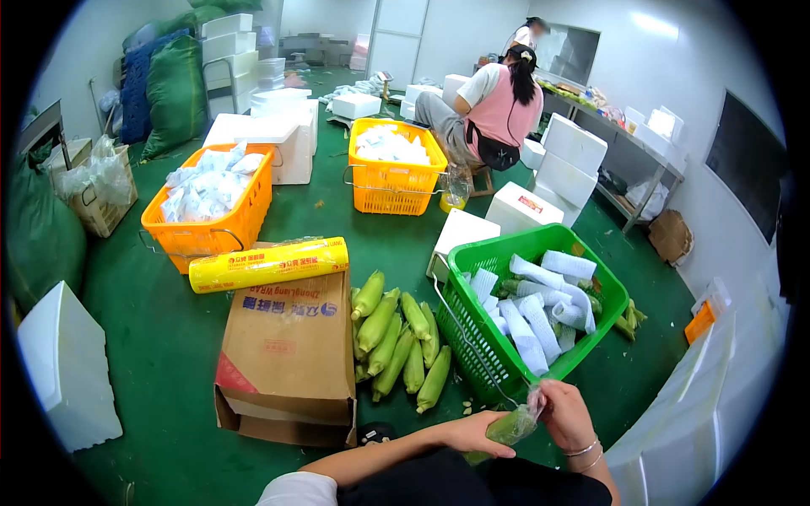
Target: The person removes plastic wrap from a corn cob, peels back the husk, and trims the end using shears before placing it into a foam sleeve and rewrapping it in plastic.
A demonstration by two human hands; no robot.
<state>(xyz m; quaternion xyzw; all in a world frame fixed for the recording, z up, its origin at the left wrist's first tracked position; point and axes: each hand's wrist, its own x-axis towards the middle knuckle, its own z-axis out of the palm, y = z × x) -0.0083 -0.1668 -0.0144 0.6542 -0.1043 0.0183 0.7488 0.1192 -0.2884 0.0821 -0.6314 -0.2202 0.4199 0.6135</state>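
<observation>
My left hand point(479, 434) is wrapped round a green ear of corn point(510, 427) low in the view, in front of my lap. Clear plastic film point(531, 408) covers the far end of the ear, and my right hand point(564, 415) pinches that film. Just beyond my hands stands a green basket point(477, 354) holding green ears and white foam net sleeves point(533, 333). To the left, several ears in green husks point(392, 350) lie beside a cardboard box point(287, 363). A yellow roll of wrap point(270, 264) rests across the box's far end.
Two orange baskets point(261, 207) with white packs stand farther back. White foam boxes point(274, 135) are stacked behind them and right of centre point(523, 207). A person in pink point(510, 105) sits at the back, another stands behind. A metal table point(624, 139) lines the right wall.
</observation>
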